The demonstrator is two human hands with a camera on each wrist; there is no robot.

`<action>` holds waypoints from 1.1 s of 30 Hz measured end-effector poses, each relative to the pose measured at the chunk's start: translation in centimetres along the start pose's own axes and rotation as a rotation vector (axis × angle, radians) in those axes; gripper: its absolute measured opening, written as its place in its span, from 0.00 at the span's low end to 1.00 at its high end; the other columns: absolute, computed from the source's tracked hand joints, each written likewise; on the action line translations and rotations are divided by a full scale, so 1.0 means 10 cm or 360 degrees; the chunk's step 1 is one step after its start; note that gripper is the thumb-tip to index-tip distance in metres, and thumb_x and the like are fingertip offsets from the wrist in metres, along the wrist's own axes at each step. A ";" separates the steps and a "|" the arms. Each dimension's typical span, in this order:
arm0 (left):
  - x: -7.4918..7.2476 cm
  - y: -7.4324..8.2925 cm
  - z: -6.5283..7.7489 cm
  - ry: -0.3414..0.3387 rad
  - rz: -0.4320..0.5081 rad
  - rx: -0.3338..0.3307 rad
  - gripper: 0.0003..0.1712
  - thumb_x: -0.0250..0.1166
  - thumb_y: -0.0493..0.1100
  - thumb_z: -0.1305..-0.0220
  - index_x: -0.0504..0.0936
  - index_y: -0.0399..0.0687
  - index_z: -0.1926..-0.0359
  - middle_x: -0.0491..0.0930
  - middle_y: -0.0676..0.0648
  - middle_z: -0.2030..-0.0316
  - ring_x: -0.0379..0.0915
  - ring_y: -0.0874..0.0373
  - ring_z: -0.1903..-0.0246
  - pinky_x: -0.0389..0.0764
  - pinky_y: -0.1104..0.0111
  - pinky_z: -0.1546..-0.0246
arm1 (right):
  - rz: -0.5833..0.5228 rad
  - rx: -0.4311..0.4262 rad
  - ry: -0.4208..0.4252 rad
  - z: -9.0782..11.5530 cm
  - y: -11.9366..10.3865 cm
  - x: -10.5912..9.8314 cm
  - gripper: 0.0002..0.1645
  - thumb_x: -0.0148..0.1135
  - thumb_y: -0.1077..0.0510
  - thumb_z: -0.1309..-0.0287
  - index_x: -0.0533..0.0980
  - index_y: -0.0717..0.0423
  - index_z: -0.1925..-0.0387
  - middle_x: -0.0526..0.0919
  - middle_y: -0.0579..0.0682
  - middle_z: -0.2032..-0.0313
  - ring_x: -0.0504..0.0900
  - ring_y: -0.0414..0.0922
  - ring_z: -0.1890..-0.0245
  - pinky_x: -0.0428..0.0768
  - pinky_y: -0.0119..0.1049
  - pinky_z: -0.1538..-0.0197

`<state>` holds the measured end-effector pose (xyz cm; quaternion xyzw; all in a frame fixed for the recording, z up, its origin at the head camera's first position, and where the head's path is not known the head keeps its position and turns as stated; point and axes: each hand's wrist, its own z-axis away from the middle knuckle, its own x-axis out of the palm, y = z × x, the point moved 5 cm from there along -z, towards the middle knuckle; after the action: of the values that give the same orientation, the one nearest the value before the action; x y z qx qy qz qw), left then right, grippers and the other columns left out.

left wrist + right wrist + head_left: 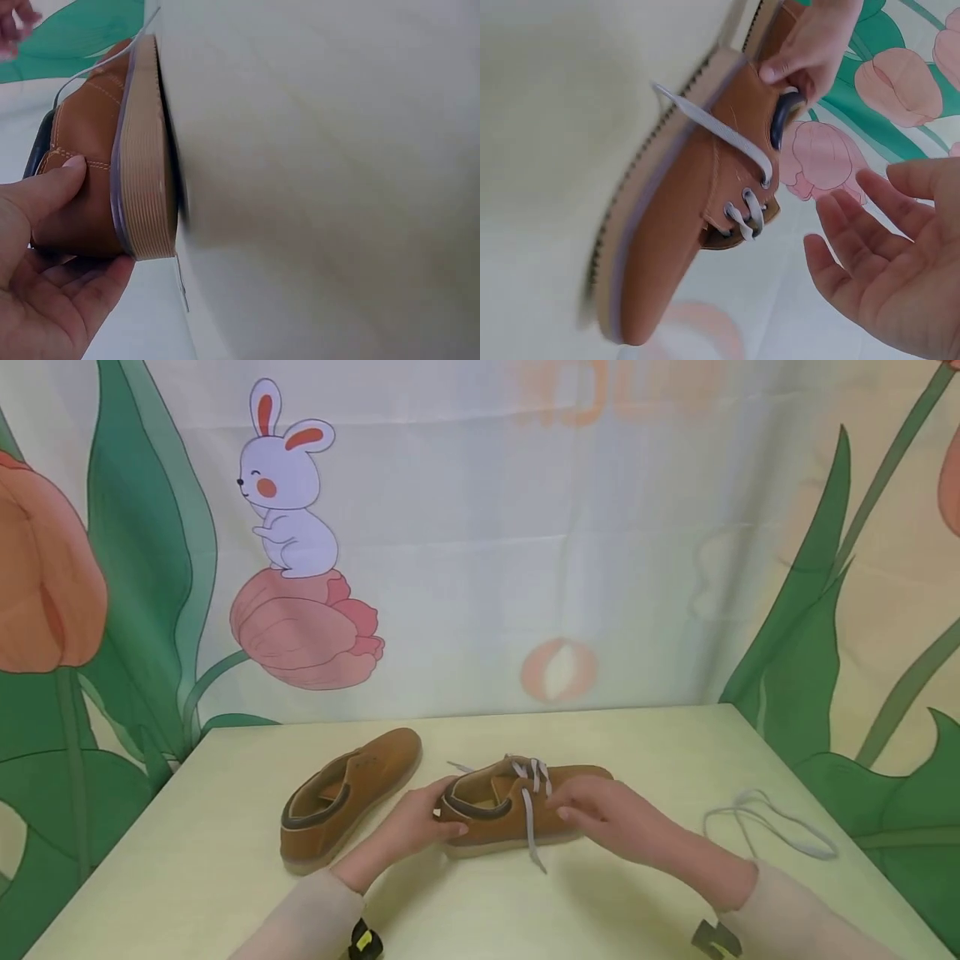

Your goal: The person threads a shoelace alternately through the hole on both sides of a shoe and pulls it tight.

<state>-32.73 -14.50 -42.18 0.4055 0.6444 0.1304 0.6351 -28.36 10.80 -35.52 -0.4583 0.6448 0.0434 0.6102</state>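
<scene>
While the left hand [415, 823] grips a laced shoe [491, 832], right hand [617, 818] relaxed, just beside

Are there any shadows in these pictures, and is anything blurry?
Head view: soft shadows lie on the table below the left hand and right hand; left wrist view: the right hand, up in the corner, looks blurry, and the picture is turned sideways; right wrist view: a soft shadow runs beside the laced brown shoe.
</scene>
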 end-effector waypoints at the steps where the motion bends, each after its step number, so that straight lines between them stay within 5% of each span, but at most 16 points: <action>1: 0.03 0.00 -0.04 0.0008 -0.0003 -0.0002 0.37 0.74 0.37 0.46 0.72 0.42 0.35 0.83 0.40 0.46 0.79 0.43 0.45 0.81 0.54 0.48 | 0.0003 0.0018 -0.0008 0.08 0.02 0.00 0.12 0.55 0.57 0.30 0.80 0.53 0.51 0.85 0.47 0.52 0.82 0.44 0.53 0.81 0.38 0.52; 10: 0.33 0.19 -0.43 0.0020 -0.0078 0.0004 0.36 0.73 0.40 0.44 0.71 0.39 0.35 0.82 0.40 0.44 0.77 0.44 0.41 0.76 0.51 0.39 | -0.0068 0.0046 -0.0017 0.65 0.14 0.04 0.11 0.54 0.55 0.29 0.80 0.51 0.53 0.86 0.48 0.56 0.77 0.30 0.61 0.78 0.30 0.61; 20: 0.82 0.57 -1.04 0.0042 -0.0090 0.0018 0.34 0.72 0.41 0.42 0.71 0.37 0.37 0.81 0.37 0.44 0.77 0.42 0.42 0.75 0.53 0.38 | -0.0148 0.0096 -0.0169 0.82 0.23 0.14 0.11 0.55 0.54 0.30 0.80 0.53 0.55 0.85 0.48 0.56 0.75 0.27 0.62 0.76 0.29 0.64; 33: 1.68 1.23 -1.93 0.0148 -0.0217 -0.0312 0.40 0.71 0.48 0.40 0.66 0.40 0.32 0.82 0.40 0.45 0.81 0.47 0.47 0.83 0.60 0.51 | -0.0133 0.0161 -0.0371 0.96 0.35 0.14 0.10 0.57 0.54 0.31 0.81 0.51 0.55 0.85 0.45 0.56 0.75 0.27 0.61 0.77 0.31 0.60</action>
<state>-43.93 11.61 -42.64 0.2903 0.6832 0.1681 0.6486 -23.25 17.95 -40.84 -0.4453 0.5512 0.0382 0.7046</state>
